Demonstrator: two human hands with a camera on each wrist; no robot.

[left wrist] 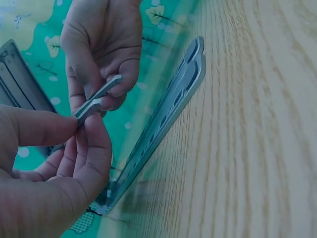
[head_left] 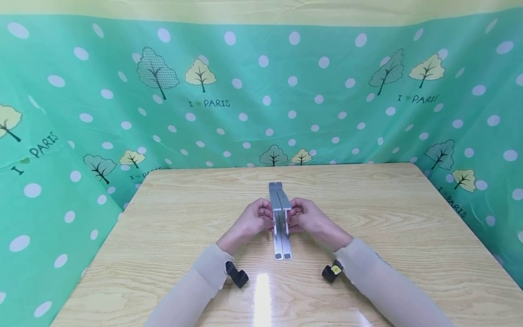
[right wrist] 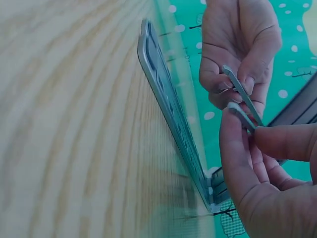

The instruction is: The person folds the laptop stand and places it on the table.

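Observation:
A silver folding laptop stand (head_left: 280, 200) stands on the table in the middle of the head view, its two long halves close side by side. Its base bars (left wrist: 163, 114) lie along the tabletop with dark pads at the ends, while the upper part tilts up from the far end. My left hand (head_left: 257, 217) pinches one slim support leg (left wrist: 88, 112) between thumb and fingers. From the other side, my right hand (head_left: 307, 215) pinches the matching leg (right wrist: 241, 118). Both legs hang between the raised part and the base, their lower tips above the base bars.
The stand rests on a light wood-grain table (head_left: 196, 190). Behind and beside it hangs a green dotted curtain (head_left: 245, 91) with printed trees. Black wrist cameras (head_left: 237, 274) are strapped at both sleeves. A bright light reflection shows near the table's front.

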